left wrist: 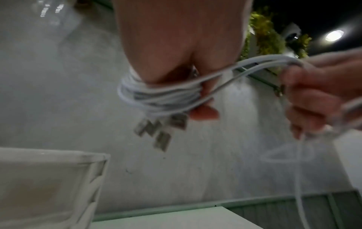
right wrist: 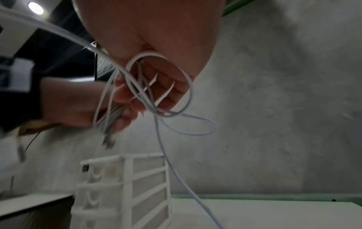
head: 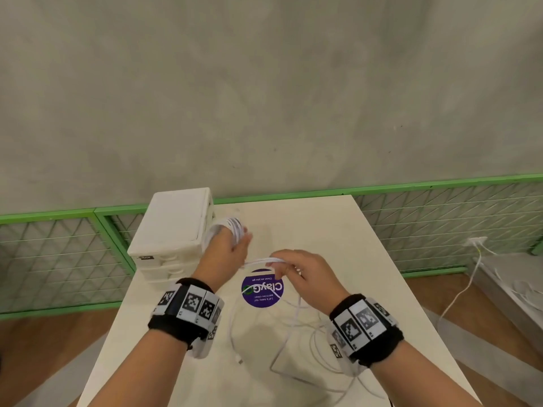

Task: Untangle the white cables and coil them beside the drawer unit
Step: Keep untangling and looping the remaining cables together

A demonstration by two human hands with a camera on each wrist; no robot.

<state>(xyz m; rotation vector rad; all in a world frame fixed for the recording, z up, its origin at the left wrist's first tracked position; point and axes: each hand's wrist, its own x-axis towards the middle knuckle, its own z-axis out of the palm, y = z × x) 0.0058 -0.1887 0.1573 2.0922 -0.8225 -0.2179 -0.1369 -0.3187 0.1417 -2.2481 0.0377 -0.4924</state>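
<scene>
White cables point(head: 258, 261) run between my two hands above the table. Several turns of cable point(left wrist: 156, 96) are wound round the fingers of my left hand point(head: 235, 242), which is held just right of the white drawer unit point(head: 173, 227). Metal plugs point(left wrist: 162, 130) dangle below that coil. My right hand point(head: 289, 265) pinches the cable strands point(right wrist: 145, 93) a short way to the right, fingers curled round them. The slack cable point(head: 293, 342) trails down from it and lies in loose loops on the table near me.
A purple round sticker point(head: 262, 289) lies on the cream table point(head: 338, 230) under my hands. A green mesh fence point(head: 440, 227) runs behind the table. At the right, another white cable point(head: 461, 289) hangs from a grey surface.
</scene>
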